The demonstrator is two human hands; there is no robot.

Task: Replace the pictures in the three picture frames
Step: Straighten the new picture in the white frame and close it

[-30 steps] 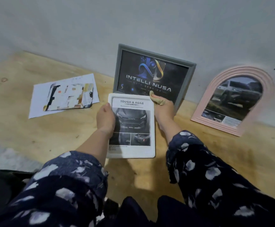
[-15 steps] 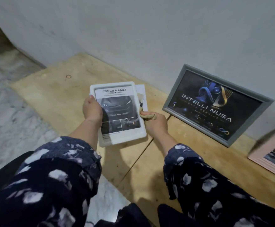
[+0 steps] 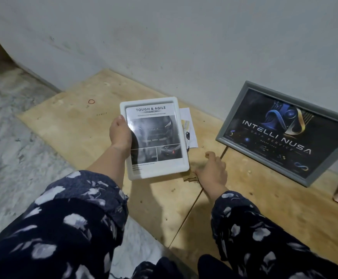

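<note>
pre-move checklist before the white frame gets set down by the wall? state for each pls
1. Left hand grips white frame by its left edge: ok.
2. Car print seated behind the front, "TOUGH & AGILE" upright: ok.
3. Right hand off the frame, down on the plywood board: ok; whether it holds something: cannot tell.
4. Loose papers lie on the board behind the frame, in the way of a spot at the wall: not ok.
5. Grey frame leans on the wall, apart from the white one: ok.
6. Back panel latched: cannot tell.
</note>
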